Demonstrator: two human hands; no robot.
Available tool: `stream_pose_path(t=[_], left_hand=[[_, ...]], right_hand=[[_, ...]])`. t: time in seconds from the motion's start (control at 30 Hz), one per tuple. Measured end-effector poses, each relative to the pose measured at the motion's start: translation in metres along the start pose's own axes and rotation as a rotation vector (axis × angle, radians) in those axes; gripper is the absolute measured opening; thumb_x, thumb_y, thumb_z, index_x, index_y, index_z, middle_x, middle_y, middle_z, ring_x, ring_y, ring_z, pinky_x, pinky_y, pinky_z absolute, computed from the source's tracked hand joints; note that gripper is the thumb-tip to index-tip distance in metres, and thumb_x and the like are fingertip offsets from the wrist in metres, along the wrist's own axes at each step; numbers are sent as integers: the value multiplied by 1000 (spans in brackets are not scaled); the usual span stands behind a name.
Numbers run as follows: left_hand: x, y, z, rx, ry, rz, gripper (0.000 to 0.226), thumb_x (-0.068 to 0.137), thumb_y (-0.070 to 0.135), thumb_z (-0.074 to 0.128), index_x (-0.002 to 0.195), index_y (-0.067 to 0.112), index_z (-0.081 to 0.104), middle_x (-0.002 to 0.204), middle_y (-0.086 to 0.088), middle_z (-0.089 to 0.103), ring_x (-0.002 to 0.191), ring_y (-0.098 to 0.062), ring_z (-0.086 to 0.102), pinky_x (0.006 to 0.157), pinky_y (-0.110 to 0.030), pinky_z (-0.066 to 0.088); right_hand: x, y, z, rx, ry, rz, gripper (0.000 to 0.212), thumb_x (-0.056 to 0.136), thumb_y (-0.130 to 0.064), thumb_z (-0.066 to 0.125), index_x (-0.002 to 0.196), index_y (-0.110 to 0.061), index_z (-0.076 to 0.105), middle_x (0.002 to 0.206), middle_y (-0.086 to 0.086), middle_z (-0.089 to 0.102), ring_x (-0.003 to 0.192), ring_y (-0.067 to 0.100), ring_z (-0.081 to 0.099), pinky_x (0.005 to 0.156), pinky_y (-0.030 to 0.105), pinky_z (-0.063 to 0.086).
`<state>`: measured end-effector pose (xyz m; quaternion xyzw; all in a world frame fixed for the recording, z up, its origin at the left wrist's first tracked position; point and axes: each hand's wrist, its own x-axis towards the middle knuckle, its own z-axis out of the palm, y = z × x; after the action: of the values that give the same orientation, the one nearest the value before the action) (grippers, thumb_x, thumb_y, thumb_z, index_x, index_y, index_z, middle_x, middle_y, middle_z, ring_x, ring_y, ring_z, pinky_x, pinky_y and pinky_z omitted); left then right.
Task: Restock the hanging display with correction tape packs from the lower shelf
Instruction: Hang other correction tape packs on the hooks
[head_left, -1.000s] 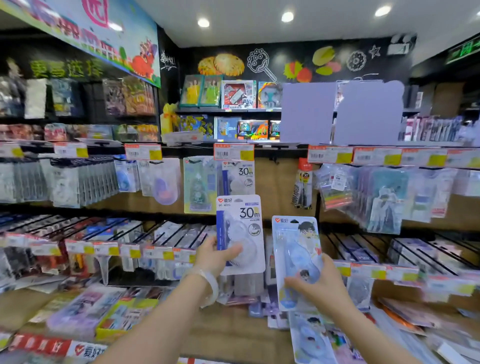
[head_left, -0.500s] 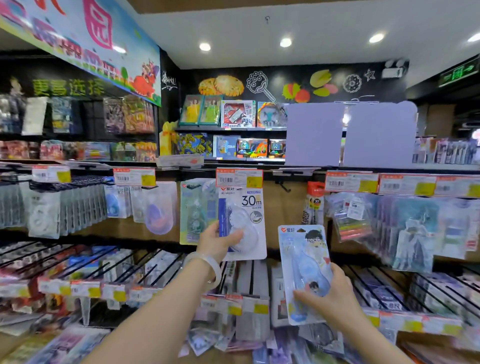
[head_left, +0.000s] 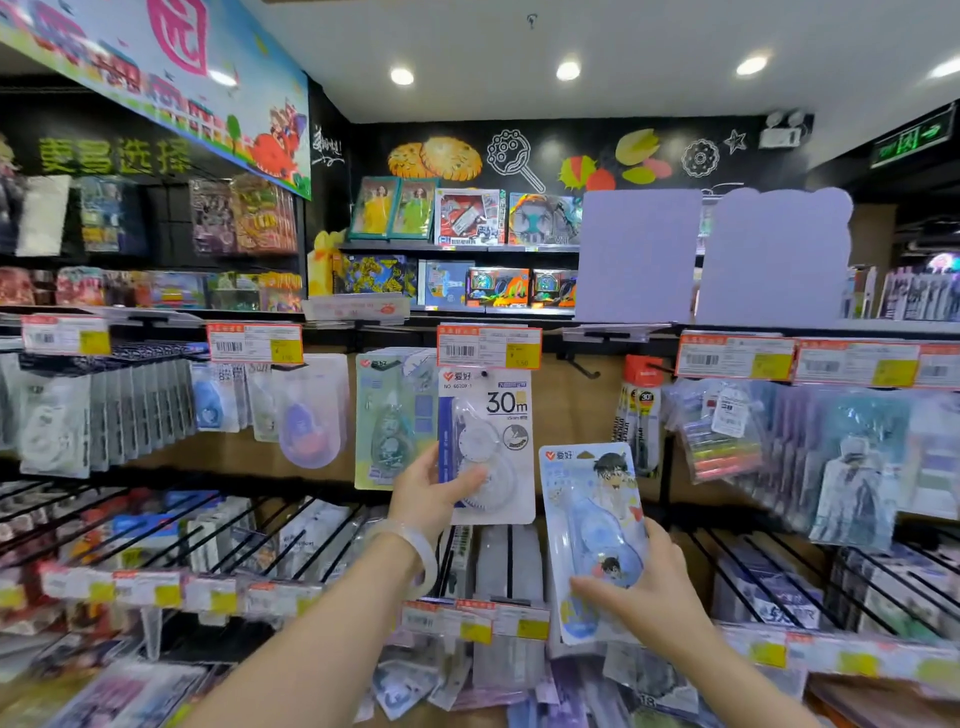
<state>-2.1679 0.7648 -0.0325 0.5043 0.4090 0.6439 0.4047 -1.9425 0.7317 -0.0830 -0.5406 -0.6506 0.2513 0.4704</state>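
Currently: left hand (head_left: 423, 491) grips white 30m correction tape pack (head_left: 488, 441) against its peg, 12 o'clock; right hand (head_left: 647, 592) pinches blue cartoon-print pack (head_left: 592, 519), 3 o'clock of it.

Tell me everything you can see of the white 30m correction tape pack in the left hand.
The 30m pack is a white card with a dark blue strip down its left side, a red logo at top left, "30m" in large black print at top right and a clear blister over a round white tape dispenser. It hangs upright, its top just under the orange-and-yellow price tag, a small hole near its top edge. The left hand grips its lower left, thumb across the blister. A pale green pack sits directly to its left.
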Motion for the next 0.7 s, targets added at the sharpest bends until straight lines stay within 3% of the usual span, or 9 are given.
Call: stream_pose_path(t=[0.17, 0.27, 0.37, 0.43, 0.53, 0.63, 0.7], left_hand=[[13, 0, -2, 91, 39, 4, 25, 79, 7, 72, 92, 27, 62, 99, -4, 69, 99, -24, 64, 94, -38, 49], [22, -1, 3, 123, 50, -5, 27, 80, 7, 71, 101, 21, 61, 99, -3, 67, 94, -21, 62, 88, -33, 48], [33, -6, 12, 188, 95, -11, 32, 80, 7, 70, 109, 17, 61, 99, -6, 65, 91, -22, 60, 81, -30, 44], [41, -10, 18, 229, 137, -25, 27, 80, 8, 71, 103, 17, 61, 98, -8, 64, 89, -23, 57, 79, -29, 43], [50, -16, 22, 336, 227, -98, 21, 78, 17, 73, 92, 11, 58, 96, -13, 61, 82, -25, 54, 74, -30, 42], [46, -23, 21, 474, 319, -211, 35, 79, 20, 71, 107, 5, 56, 107, -16, 61, 95, -32, 58, 82, -34, 48], [33, -30, 23, 571, 347, -243, 48, 82, 22, 67, 123, 3, 50, 123, -18, 55, 111, -34, 54, 94, -38, 46]], right_hand=[[8, 2, 3, -1, 14, 31, 56, 58, -30, 82, 102, -28, 48, 106, -5, 50, 107, 14, 46, 85, 33, 45], [12, 5, 5, -12, 12, 70, 66, 48, -43, 78, 105, -29, 48, 113, -4, 53, 111, 16, 50, 91, 40, 49], [13, 8, 5, -38, 18, 98, 68, 47, -45, 74, 107, -28, 48, 111, -3, 52, 111, 17, 49, 91, 39, 50], [13, 9, 3, -41, 21, 104, 77, 47, -44, 75, 115, -27, 45, 113, -3, 49, 111, 14, 47, 91, 38, 49], [12, 7, -1, -37, 8, 88, 68, 49, -42, 77, 107, -26, 44, 108, -3, 46, 105, 12, 44, 88, 36, 48], [11, 4, -4, -46, -9, 92, 71, 54, -40, 77, 114, -24, 43, 112, -3, 44, 113, 13, 39, 91, 34, 44], [8, 1, -4, -55, -8, 85, 98, 51, -46, 75, 136, -24, 33, 130, -2, 38, 127, 14, 32, 101, 37, 40]])
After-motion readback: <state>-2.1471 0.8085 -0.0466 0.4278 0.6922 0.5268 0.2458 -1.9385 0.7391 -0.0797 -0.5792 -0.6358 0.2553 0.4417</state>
